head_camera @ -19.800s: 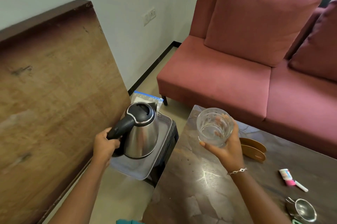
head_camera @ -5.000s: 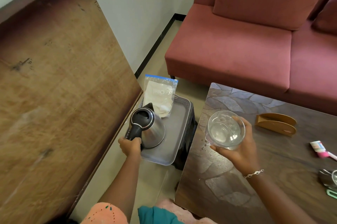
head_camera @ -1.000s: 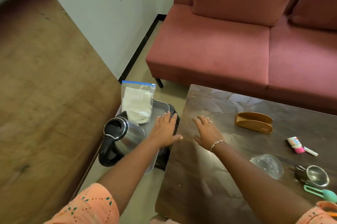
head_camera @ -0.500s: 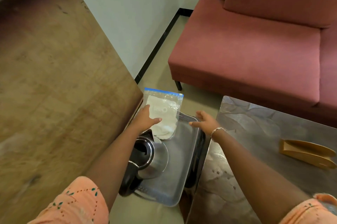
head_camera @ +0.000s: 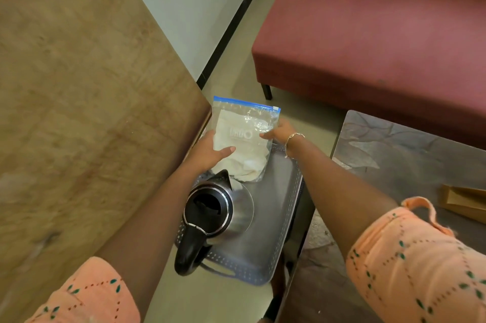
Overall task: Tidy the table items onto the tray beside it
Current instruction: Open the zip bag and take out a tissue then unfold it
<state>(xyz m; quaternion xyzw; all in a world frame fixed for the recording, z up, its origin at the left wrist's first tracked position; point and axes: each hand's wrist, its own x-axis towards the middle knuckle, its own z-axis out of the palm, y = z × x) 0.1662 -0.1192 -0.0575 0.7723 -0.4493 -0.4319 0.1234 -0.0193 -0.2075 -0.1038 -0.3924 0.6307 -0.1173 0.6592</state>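
Left hand (head_camera: 207, 150) gripping, right hand (head_camera: 278, 133) pinching, both outstretched

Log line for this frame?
left hand: grips zip bag | right hand: touches bag edge | kettle: on tray

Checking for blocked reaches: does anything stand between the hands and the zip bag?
Nothing visible does. The left hand grips the zip bag at its left edge; the right hand meets its right edge. The kettle stands nearer on the tray, between the forearms, clear of the hands.
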